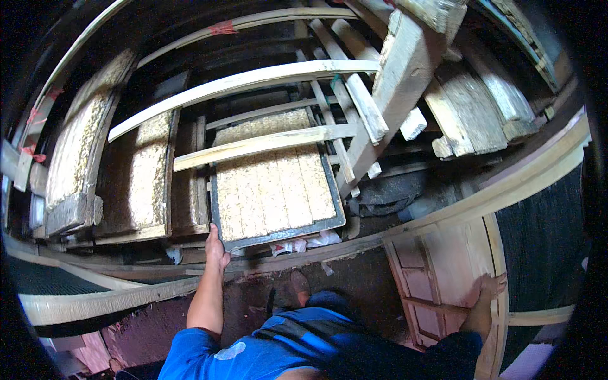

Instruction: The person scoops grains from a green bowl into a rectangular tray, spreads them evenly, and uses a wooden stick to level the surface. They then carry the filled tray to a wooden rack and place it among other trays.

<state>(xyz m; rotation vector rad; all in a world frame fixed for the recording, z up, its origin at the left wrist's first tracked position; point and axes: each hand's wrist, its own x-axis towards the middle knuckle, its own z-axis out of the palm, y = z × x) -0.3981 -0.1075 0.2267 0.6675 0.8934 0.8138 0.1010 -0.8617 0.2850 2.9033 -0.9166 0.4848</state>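
My left hand [217,249] grips the near left corner of a dark-edged tray [341,221], fingers along its side and thumb below. Parallel rows of pale yellow, lumpy material [275,194] cover the tray, which lies in a rough wooden rack. Off to the right, my right hand [489,287] is on the edge of a panelled wooden door [451,256], its fingers over the pale edge strip. That hand is somewhat blurred and shadowed.
Pale wooden rails [256,149] cross above the tray, beside a thick slanting post [399,61]. More filled trays [78,156] stand leftward. Dark mesh panels [541,256] flank the doorway, and a long beam [532,175] runs along the right. My shoe [300,285] is on the dark floor.
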